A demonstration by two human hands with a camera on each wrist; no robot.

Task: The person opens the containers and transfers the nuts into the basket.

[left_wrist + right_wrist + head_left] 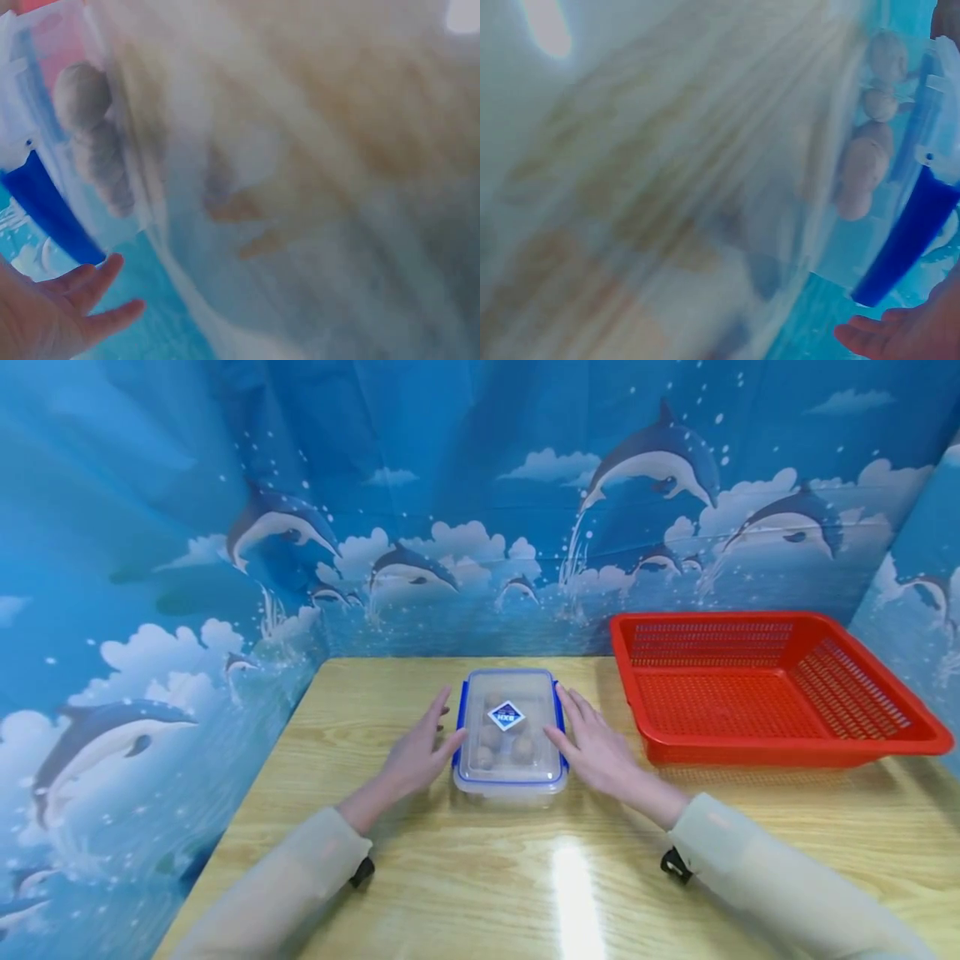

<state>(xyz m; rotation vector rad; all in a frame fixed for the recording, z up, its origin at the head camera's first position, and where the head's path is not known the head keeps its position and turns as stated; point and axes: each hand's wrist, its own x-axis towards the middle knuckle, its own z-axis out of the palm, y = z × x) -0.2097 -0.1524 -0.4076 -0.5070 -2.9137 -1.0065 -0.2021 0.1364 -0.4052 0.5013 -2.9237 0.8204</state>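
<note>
While its long axis runs straight away from the person, a clear lidded container (510,735) with blue side clips sits near the middle of the wooden table (420,877), round brownish items visible inside. The left hand (420,752) and right hand (592,743) flank it with fingers straight and relaxed, grasping nothing; their fingertips lie at the side clips, though contact cannot be confirmed. A red basket (765,693) stands just beside the container, to its right.
</note>
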